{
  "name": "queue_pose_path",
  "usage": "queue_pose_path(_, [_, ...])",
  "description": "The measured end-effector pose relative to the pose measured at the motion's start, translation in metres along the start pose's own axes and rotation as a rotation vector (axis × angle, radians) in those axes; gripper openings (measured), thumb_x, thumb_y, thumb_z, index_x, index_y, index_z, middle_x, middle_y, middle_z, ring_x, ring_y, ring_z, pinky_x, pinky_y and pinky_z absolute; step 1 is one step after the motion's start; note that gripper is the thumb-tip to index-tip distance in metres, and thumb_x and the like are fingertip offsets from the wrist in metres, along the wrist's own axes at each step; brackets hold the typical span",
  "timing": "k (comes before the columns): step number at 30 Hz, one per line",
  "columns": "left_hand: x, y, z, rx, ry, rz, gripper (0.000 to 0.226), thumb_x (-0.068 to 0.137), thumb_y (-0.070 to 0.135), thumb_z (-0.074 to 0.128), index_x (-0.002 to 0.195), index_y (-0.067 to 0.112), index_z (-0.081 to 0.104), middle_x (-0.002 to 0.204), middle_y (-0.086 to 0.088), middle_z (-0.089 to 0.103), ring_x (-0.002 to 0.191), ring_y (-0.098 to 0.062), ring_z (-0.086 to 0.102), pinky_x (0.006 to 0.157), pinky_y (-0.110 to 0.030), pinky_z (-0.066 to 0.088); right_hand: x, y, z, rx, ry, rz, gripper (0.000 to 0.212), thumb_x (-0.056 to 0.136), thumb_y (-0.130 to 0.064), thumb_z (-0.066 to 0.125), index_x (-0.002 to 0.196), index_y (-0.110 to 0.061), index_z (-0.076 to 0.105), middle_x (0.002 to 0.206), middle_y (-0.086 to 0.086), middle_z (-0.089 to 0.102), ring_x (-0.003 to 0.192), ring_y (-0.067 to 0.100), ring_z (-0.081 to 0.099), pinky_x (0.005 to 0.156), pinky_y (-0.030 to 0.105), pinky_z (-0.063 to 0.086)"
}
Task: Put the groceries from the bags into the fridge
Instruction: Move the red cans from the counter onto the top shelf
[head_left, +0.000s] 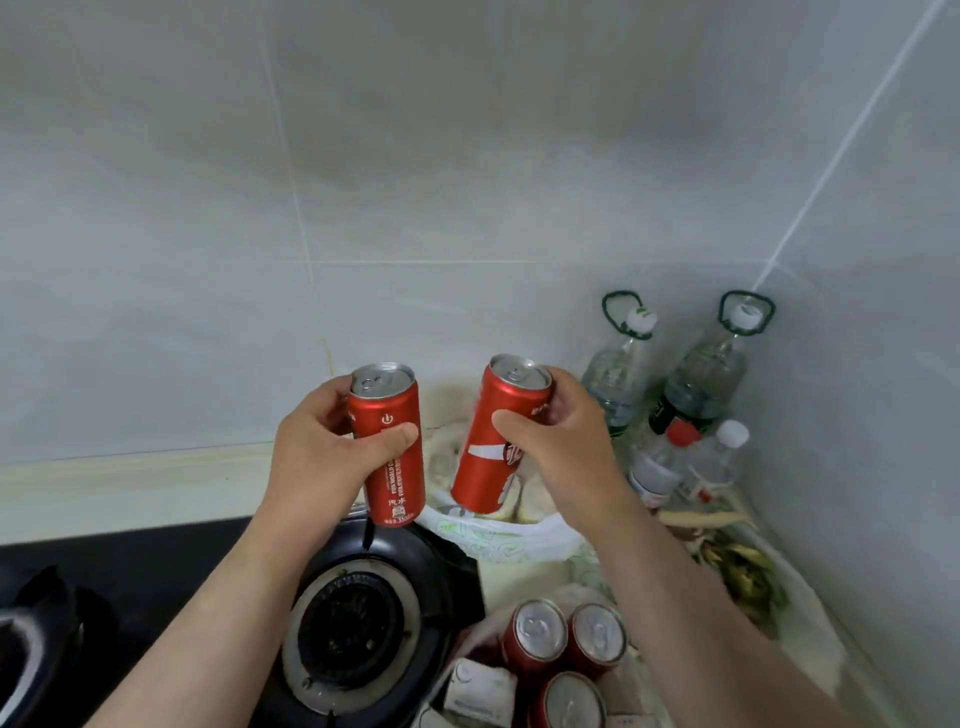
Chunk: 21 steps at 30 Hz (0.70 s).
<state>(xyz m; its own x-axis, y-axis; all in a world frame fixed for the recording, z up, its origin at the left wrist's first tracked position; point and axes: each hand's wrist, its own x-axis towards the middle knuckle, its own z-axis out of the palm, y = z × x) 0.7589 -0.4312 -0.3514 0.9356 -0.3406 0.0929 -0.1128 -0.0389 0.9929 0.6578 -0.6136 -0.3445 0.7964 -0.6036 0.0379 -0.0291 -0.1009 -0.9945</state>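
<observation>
Fingers (395, 434) of the left hand (317, 462) curl round a red can (397, 483). The thumb lies across its front and the other fingers are behind it. This can stands almost straight up, above the black stove ring (353, 623). The right hand (563, 447) grips a second red can (485, 452) the same way, with the thumb in front. That can leans, its top tipped to the right. Both cans are up in the air, near each other but not touching. Below the right fingers, three more red cans (535, 631) stand in a white bag (470, 643) on the table (156, 493). Two big water bottles (618, 374) stand past the right fingers.
</observation>
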Motion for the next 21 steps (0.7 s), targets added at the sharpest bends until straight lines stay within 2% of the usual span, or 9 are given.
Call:
queue_pose_path(5, [-0.029, 0.051, 0.009, -0.089, -0.161, 0.083, 0.046, 0.069, 0.004, 0.082, 0.099, 0.036, 0.068, 0.091, 0.006, 0.074, 0.081, -0.006, 0.068, 0.063, -0.015, 0.051, -0.062, -0.041, -0.034, 0.022, 0.097, -0.025, 0.035, 0.079, -0.009, 0.075, 0.11, -0.024, 0.067, 0.099, -0.001, 0.075, 0.093, 0.016, 0.072, 0.085, 0.038, 0.058])
queue_pose_path(8, [-0.054, 0.073, 0.028, -0.128, -0.284, 0.109, 0.042, 0.066, 0.006, 0.084, 0.094, 0.033, 0.069, 0.088, 0.002, 0.074, 0.079, -0.008, 0.068, 0.065, -0.019, 0.052, -0.099, -0.061, -0.056, 0.003, 0.225, -0.054, 0.035, 0.079, -0.012, 0.077, 0.11, -0.024, 0.066, 0.096, -0.004, 0.075, 0.09, 0.013, 0.072, 0.08, 0.033, 0.059])
queue_pose_path(12, [-0.095, 0.098, 0.059, -0.171, -0.429, 0.122, 0.032, 0.071, 0.003, 0.079, 0.092, 0.026, 0.069, 0.085, 0.0, 0.074, 0.075, -0.008, 0.069, 0.058, -0.013, 0.051, -0.152, -0.083, -0.09, -0.017, 0.377, -0.112, 0.036, 0.077, -0.011, 0.079, 0.106, -0.026, 0.065, 0.092, -0.008, 0.075, 0.084, 0.007, 0.071, 0.069, 0.022, 0.055])
queue_pose_path(16, [-0.138, 0.123, 0.089, -0.197, -0.574, 0.16, 0.032, 0.072, 0.002, 0.078, 0.09, 0.027, 0.07, 0.082, 0.003, 0.074, 0.075, -0.008, 0.07, 0.06, -0.015, 0.051, -0.213, -0.103, -0.123, -0.057, 0.489, -0.169, 0.036, 0.071, -0.016, 0.081, 0.1, -0.031, 0.064, 0.088, -0.011, 0.074, 0.082, 0.007, 0.071, 0.069, 0.022, 0.055])
queue_pose_path(19, [-0.177, 0.143, 0.112, -0.204, -0.66, 0.198, 0.029, 0.068, 0.009, 0.083, 0.088, 0.026, 0.072, 0.083, -0.001, 0.074, 0.076, -0.012, 0.07, 0.063, -0.021, 0.052, -0.262, -0.113, -0.148, -0.051, 0.595, -0.223, 0.036, 0.065, -0.017, 0.076, 0.098, -0.028, 0.067, 0.086, -0.008, 0.074, 0.079, 0.007, 0.07, 0.067, 0.021, 0.054])
queue_pose_path(21, [-0.207, 0.157, 0.127, -0.223, -0.714, 0.212, 0.031, 0.058, 0.023, 0.086, 0.086, 0.029, 0.073, 0.081, 0.001, 0.074, 0.075, -0.012, 0.07, 0.062, -0.021, 0.053, -0.299, -0.119, -0.166, -0.048, 0.66, -0.252, 0.034, 0.068, -0.012, 0.078, 0.097, -0.026, 0.068, 0.081, -0.007, 0.074, 0.075, 0.007, 0.068, 0.067, 0.022, 0.054])
